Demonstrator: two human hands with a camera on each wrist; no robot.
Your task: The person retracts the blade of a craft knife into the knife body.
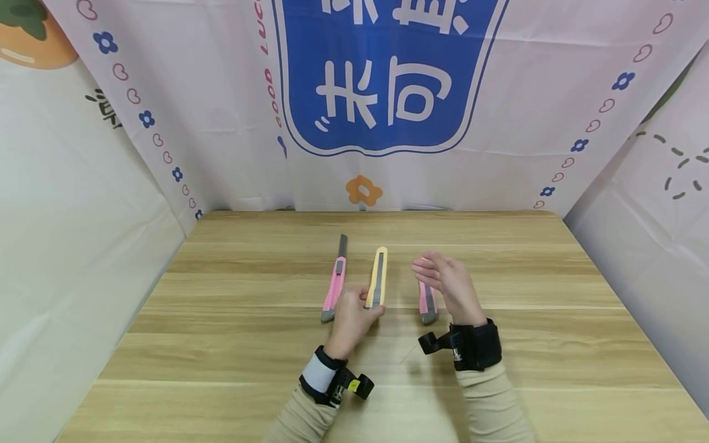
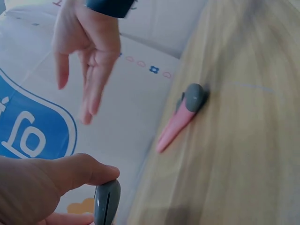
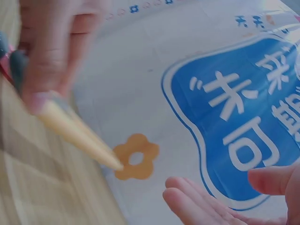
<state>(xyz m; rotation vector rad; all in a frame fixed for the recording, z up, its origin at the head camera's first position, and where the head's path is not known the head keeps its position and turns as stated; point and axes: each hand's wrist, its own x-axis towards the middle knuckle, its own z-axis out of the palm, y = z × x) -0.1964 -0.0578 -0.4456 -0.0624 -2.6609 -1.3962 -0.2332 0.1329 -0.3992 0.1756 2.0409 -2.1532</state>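
Observation:
My left hand (image 1: 352, 315) pinches the lower end of a yellow utility knife (image 1: 379, 271) between thumb and fingers. In the left wrist view the grey end (image 2: 108, 201) of that knife shows under the thumb; in the right wrist view its yellow body (image 3: 77, 131) points away from the fingers. My right hand (image 1: 453, 289) holds nothing, its fingers extended over a pink utility knife (image 1: 427, 307) and hiding its upper part. Left of the yellow knife lies another pink utility knife (image 1: 335, 286) with its dark front end pointing to the back.
The knives are on a wood-grain table (image 1: 221, 344). A printed cloth (image 1: 232, 154) hangs behind its back edge, and pale cloth (image 1: 72, 277) covers the left side. Each wrist wears a strapped camera, the right one (image 1: 429, 343) sticking out inward.

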